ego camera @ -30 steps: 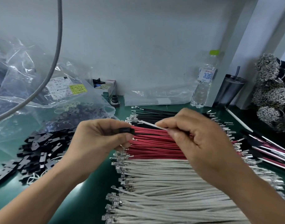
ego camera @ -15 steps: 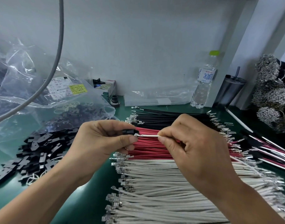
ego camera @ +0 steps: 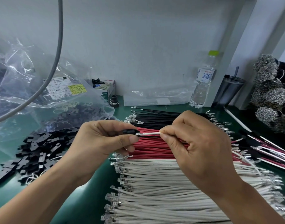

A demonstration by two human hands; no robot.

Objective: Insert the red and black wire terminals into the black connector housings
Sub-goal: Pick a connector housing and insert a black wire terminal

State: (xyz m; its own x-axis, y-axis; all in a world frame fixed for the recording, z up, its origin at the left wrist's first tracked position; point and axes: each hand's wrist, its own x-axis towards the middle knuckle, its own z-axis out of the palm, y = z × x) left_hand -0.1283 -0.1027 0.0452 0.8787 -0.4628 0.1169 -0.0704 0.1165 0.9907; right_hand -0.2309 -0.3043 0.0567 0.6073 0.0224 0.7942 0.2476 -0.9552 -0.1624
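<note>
My left hand [ego camera: 99, 143] pinches a small black connector housing [ego camera: 130, 132] between thumb and fingers, above the wire rows. My right hand [ego camera: 198, 143] pinches a white wire [ego camera: 150, 134] and holds it level, its metal terminal touching the housing's right end. Below the hands lie three rows of terminated wires on the green mat: black wires [ego camera: 156, 116] at the back, red wires [ego camera: 154, 148] in the middle, white wires [ego camera: 162, 188] in front. A pile of loose black housings [ego camera: 33, 152] lies to the left.
A clear plastic bag [ego camera: 46, 88] with more housings sits at back left, a grey cable [ego camera: 57, 50] hanging before it. A water bottle [ego camera: 204, 84] and dark tumbler [ego camera: 228, 91] stand at back right. Terminal reels [ego camera: 271, 94] and assembled wires [ego camera: 271, 152] fill the right edge.
My right hand has levelled the white wire from a tilt and brought its terminal left to the housing's end. My left hand has stayed nearly still.
</note>
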